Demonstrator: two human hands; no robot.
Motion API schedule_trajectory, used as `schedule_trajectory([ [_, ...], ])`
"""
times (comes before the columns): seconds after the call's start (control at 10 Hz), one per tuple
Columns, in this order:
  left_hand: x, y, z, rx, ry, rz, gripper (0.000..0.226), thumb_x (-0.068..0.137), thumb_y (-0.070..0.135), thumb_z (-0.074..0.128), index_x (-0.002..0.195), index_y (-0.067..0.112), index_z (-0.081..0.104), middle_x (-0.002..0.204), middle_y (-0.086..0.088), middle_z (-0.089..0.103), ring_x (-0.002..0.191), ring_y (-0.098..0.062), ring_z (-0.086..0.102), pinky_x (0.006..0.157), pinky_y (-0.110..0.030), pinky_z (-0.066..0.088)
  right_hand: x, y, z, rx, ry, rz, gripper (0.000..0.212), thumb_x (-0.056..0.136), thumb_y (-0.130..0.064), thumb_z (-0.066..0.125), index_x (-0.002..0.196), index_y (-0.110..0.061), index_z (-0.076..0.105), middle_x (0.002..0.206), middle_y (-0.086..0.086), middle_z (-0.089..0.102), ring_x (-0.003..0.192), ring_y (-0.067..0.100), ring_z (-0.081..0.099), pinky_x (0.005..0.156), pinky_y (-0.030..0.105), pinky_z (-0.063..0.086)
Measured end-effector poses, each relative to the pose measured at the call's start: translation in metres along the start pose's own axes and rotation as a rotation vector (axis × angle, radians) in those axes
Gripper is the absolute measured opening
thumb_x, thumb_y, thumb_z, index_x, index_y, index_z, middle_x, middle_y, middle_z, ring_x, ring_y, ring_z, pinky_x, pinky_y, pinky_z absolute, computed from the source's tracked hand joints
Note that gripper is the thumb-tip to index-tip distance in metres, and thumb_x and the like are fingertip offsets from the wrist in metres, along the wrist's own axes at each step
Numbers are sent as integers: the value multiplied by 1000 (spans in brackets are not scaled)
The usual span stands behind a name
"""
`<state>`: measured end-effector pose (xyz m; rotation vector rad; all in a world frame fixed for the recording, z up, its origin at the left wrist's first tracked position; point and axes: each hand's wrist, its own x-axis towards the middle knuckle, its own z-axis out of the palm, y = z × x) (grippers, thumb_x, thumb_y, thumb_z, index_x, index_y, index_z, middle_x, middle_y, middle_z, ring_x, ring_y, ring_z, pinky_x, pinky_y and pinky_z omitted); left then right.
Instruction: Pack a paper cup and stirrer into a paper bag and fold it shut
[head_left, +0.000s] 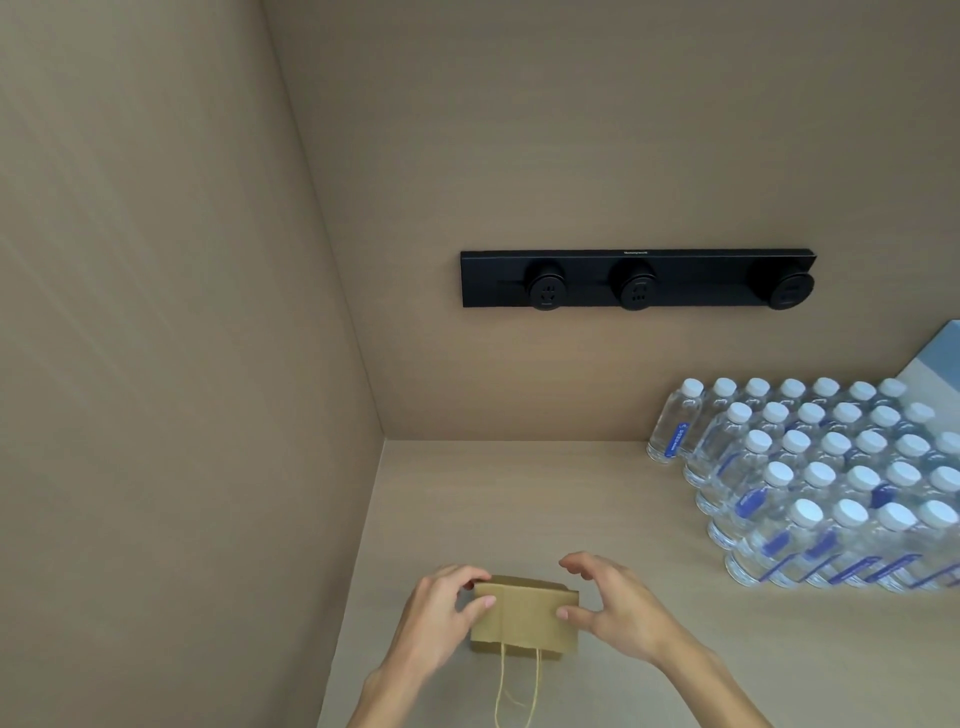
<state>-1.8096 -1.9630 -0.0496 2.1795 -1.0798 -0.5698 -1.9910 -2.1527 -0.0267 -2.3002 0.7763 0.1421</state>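
A small brown paper bag (524, 616) stands on the beige counter (597, 499), its top folded over toward me and a string handle hanging down its front. My left hand (441, 618) grips the bag's left end, thumb on the folded flap and fingers curled behind. My right hand (608, 608) presses its thumb on the flap's right end, its fingers spread and lifted above the top edge. No cup or stirrer shows; the bag's inside is hidden.
Several clear water bottles (831, 483) with white caps stand packed in rows at the right. A black power socket rail (636, 280) is mounted on the back wall. A side wall (182, 364) closes off the left.
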Motion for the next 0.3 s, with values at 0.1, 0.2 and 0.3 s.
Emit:
schedule_trajectory([
  [0.1,-1,-2,3,-2,0,-7,27,86,40,68,113,34,68,109,20,68,100,6,59,92,-20,50,-1,0,0,12,11,3,58,85,-55,63,137,-36,47,136,-13,55,127,7,48,107,25,40],
  [0.2,-3,-3,2,18,34,8,28,88,45,63,114,35,66,111,22,65,106,4,57,95,-21,48,-3,0,-1,2,83,-26,52,89,-55,58,136,-34,48,134,-16,54,128,5,47,107,22,38],
  [0.3,-2,0,-1,17,108,67,27,92,47,56,113,34,66,112,22,65,111,3,56,97,-22,47,-5,-5,-4,-49,326,-156,32,96,-49,50,123,-31,58,119,-24,55,122,3,50,98,17,36],
])
